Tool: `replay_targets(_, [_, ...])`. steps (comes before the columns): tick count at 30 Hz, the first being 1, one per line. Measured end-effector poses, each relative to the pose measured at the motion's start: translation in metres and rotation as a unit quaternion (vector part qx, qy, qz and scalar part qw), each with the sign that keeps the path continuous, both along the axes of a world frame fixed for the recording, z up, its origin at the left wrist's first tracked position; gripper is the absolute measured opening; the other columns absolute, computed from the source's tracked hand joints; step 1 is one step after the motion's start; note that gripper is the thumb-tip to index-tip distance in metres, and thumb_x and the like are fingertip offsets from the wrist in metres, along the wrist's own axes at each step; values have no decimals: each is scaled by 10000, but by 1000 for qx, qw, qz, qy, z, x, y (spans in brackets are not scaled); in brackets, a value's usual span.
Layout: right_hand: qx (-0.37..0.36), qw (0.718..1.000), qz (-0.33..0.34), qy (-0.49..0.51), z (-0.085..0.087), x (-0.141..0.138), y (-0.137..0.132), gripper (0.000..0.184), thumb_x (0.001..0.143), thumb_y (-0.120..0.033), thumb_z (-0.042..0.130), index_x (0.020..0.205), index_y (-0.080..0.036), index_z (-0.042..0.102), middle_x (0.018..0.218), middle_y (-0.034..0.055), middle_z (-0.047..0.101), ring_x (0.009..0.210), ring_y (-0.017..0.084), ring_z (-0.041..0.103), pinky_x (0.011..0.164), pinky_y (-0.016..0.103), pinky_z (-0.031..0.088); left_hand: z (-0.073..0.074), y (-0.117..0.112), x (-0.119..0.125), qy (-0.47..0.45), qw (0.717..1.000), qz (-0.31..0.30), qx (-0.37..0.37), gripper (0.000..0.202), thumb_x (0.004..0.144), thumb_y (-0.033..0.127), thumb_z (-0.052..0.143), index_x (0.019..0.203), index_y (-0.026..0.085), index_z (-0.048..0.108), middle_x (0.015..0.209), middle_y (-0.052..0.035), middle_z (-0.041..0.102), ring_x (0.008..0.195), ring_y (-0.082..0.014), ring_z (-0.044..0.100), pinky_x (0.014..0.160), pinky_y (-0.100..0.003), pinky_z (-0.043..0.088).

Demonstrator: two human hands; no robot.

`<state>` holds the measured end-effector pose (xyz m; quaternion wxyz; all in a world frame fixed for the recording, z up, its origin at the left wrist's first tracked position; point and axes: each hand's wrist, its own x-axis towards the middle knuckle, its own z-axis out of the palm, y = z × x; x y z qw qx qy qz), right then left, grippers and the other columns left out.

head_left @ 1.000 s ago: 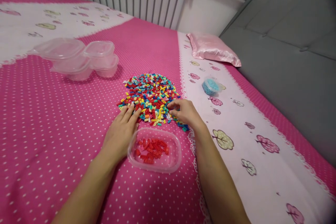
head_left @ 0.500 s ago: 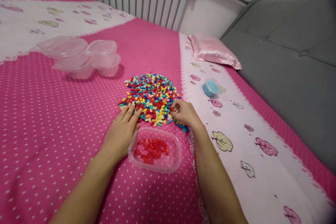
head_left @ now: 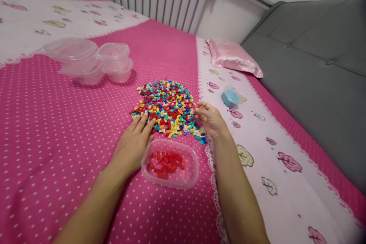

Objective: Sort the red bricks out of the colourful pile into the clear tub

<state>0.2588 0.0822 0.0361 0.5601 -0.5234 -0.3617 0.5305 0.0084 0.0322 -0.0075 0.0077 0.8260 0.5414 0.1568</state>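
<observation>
Left hand [head_left: 134, 145] flat, open, holding nothing, on pink dotted bedspread [head_left: 57, 122], fingertips touching near edge of mixed toy-brick pile [head_left: 167, 105], right hand [head_left: 210, 118] curled at pile's right edge, possibly pinching one piece, grip unclear, clear tub [head_left: 195, 160] of red bricks [head_left: 166, 162] just beside left hand, toward bedspread's near edge.

Multicoloured bricks [head_left: 168, 107]; pink white-dotted bedspread [head_left: 57, 122].

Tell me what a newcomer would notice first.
The heap of multicoloured plastic bricks at the middle of the pink polka-dot bedspread stands out, with the left hand flat on its near edge and the right hand at its right edge. Just nearer lies a clear plastic tub holding only red bricks.
</observation>
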Motion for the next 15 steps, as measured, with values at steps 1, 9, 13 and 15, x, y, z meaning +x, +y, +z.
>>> replay_targets(1, [-17,999,-9,48,2,1,0,249,604,-116,668,825,-187,579,695,-46,599,630,66,597,547,141,478,0,0,0,-1,1000,1,1,502,928,290,369,1381,94,464,1509,-179,355,1407,-317,290,1118,-466,318])
replay_targets(9, [-40,984,-37,170,5,7,6,102,641,-109,568,715,-179,574,653,-23,574,607,61,574,613,137,523,-3,0,-1,-10,1000,2,9,501,927,304,372,1377,107,467,1517,-164,347,1406,-308,296,1116,-466,324])
replay_targets(13, [-11,999,-22,-42,-10,2,6,151,652,-287,671,747,-175,639,610,-37,579,508,77,493,485,192,430,-2,0,-1,-7,1000,-1,5,507,928,311,371,1385,108,456,1520,-165,341,1410,-304,286,1121,-463,314])
replay_targets(15, [8,983,-4,-182,-19,1,7,193,630,-308,702,754,-164,672,625,-24,617,576,103,543,565,218,444,-1,0,-1,-3,1000,-1,-1,510,929,307,370,1389,101,452,1526,-177,324,1413,-311,276,1123,-462,306])
